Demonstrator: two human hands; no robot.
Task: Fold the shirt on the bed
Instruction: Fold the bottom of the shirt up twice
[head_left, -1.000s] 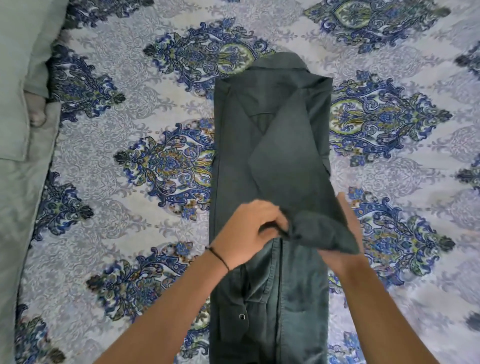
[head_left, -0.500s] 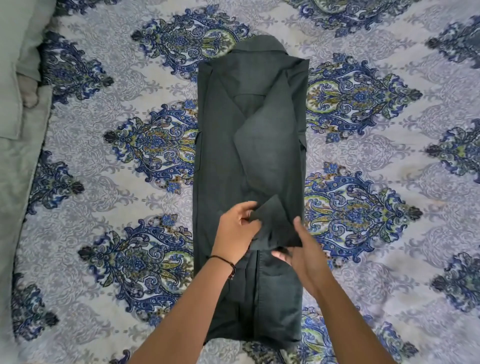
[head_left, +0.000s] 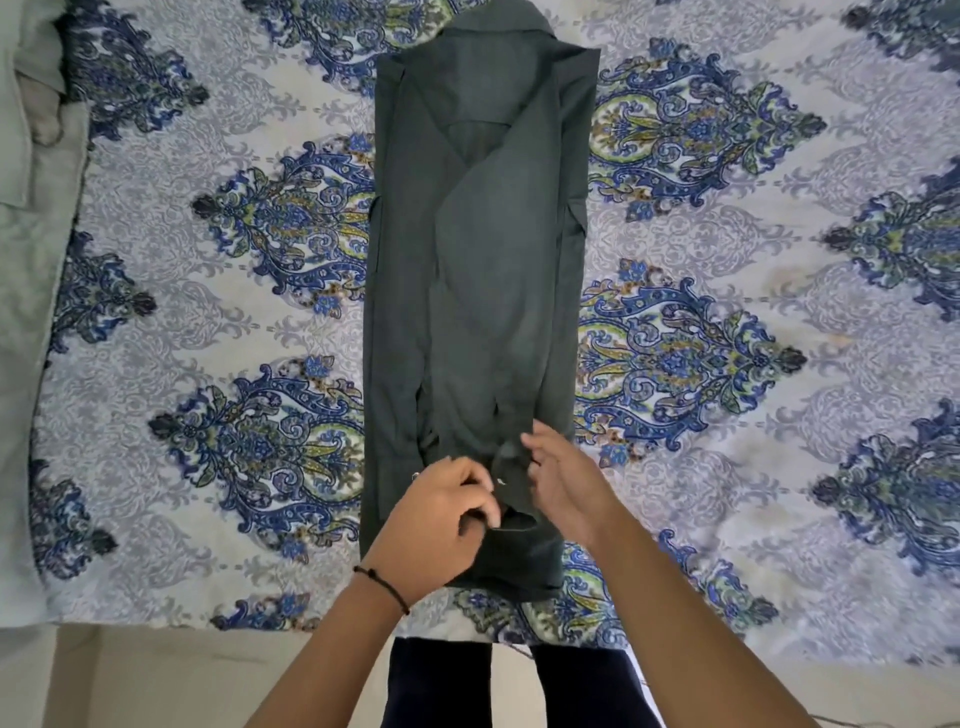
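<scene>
Shirt (head_left: 483, 260): long dark strip on the bed (head_left: 208, 312), collar at 12 o'clock, hem at 6.
Change: sleeve cuff (head_left: 511, 473), lifted before, now down flat near 6 o'clock.
Left hand (head_left: 436, 525): curled fingers pinching cuff.
Right hand (head_left: 563, 486): loose fingers touching cuff.
Next: likely hem folded up.

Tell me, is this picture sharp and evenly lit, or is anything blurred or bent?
Head view: soft, even light, with no glare or hard shadows; the dark shirt shows little fold detail; the wide lens seems to stretch the bedspread pattern towards the edges; the right hand looks slightly smeared, the left hand a little sharper.
</scene>
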